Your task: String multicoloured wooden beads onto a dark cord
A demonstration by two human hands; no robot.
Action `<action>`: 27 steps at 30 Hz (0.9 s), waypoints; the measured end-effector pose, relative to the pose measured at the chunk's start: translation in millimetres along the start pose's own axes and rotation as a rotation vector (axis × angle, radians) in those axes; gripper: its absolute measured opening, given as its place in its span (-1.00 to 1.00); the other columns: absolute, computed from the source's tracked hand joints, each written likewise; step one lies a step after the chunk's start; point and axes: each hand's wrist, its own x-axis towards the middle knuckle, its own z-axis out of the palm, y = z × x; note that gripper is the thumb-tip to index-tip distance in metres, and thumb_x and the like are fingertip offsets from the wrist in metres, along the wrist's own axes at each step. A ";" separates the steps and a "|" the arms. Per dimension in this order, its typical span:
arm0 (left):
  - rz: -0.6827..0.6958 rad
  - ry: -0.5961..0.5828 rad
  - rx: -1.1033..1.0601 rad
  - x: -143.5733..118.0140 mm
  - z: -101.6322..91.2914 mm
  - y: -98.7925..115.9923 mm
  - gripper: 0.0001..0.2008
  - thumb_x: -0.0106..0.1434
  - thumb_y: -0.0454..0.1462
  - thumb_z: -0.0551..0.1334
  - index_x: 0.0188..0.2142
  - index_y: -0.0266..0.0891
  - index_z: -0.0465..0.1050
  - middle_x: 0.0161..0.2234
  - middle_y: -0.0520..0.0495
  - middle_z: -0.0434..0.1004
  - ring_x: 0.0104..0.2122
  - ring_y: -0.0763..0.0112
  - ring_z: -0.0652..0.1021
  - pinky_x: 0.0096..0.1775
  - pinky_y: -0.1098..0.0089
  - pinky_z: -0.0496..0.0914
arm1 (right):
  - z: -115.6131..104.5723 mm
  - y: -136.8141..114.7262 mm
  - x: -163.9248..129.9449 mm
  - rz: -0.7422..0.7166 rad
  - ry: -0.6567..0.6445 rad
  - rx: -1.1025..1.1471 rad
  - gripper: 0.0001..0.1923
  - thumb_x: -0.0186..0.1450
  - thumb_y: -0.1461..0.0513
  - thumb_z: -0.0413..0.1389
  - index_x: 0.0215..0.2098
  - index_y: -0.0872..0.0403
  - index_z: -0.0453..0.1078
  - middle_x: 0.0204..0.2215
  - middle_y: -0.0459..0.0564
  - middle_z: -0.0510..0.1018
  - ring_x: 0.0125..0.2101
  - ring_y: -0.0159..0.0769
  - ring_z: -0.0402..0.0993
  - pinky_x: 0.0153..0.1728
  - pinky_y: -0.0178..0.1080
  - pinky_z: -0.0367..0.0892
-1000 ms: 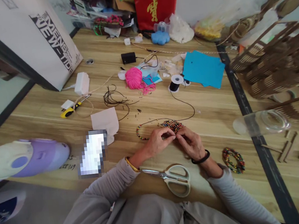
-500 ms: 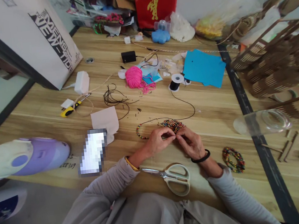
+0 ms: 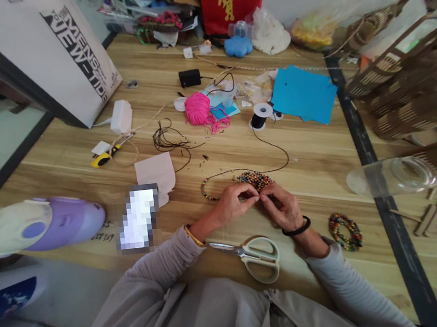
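Both hands meet at the middle of the bench (image 3: 320, 163), fingertips pinched together. The left hand (image 3: 235, 205) comes in from the left, thumb and fingers closed on something very small; the right hand (image 3: 281, 206) faces it, fingers curled and pinched the same way. What sits between the fingertips is too small to make out, but it looks like the black cord (image 3: 275, 149), which runs from just beyond the hands in a loop up to the spool (image 3: 259, 116).

Just past the knuckles, touching or nearly touching them, lies the pile of beads (image 3: 257, 179). To the left of it a beaded strand (image 3: 208, 190) curves in an arc on the wood, just beyond the left hand.

Nearer the body, between the two wrists, lie the scissors (image 3: 254, 256), blades pointing left. To the right of the right wrist rests a finished beaded bracelet (image 3: 345, 231), well clear of the hands. Farther out sit a pink yarn ball (image 3: 197, 108), a blue sheet (image 3: 304, 94) and a clear jar (image 3: 394, 177) on its side.
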 end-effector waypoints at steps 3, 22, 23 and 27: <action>-0.006 -0.001 -0.003 0.1 0.0 0.1 -0.97 0.15 -0.36 0.25 -0.41 -0.30 0.47 -0.44 -0.05 0.56 -0.43 0.45 0.51 -0.32 0.46 0.40 | -0.3 0.4 0.1 -0.008 -0.006 0.008 -0.87 0.34 0.21 0.02 -0.34 0.05 0.35 -0.44 0.01 0.46 -0.40 -0.28 0.40 -0.34 -0.21 0.32; 0.048 0.002 0.032 -0.3 -1.0 -2.2 -0.97 0.15 -0.36 0.26 -0.38 -0.31 0.48 -0.43 -0.05 0.56 -0.41 0.43 0.52 -0.29 0.45 0.40 | -0.9 -0.5 0.4 -0.023 0.005 -0.008 -0.88 0.33 0.25 0.03 -0.35 0.07 0.35 -0.46 -0.01 0.45 -0.42 -0.30 0.38 -0.38 -0.24 0.30; 0.052 0.003 0.032 -0.4 -0.9 -2.6 -0.97 0.15 -0.36 0.26 -0.38 -0.31 0.48 -0.43 -0.05 0.56 -0.41 0.43 0.52 -0.30 0.45 0.40 | -0.9 -0.5 0.6 -0.027 0.007 -0.005 -0.89 0.33 0.25 0.03 -0.35 0.07 0.35 -0.46 -0.01 0.45 -0.42 -0.30 0.38 -0.38 -0.24 0.30; 0.072 0.006 0.054 -0.1 -0.5 -4.8 -0.99 0.13 -0.39 0.27 -0.40 -0.31 0.47 -0.43 -0.05 0.56 -0.41 0.43 0.52 -0.31 0.45 0.40 | -1.1 -1.2 1.7 -0.041 0.006 0.004 -0.89 0.33 0.26 0.03 -0.35 0.07 0.35 -0.47 -0.01 0.45 -0.43 -0.30 0.39 -0.39 -0.24 0.31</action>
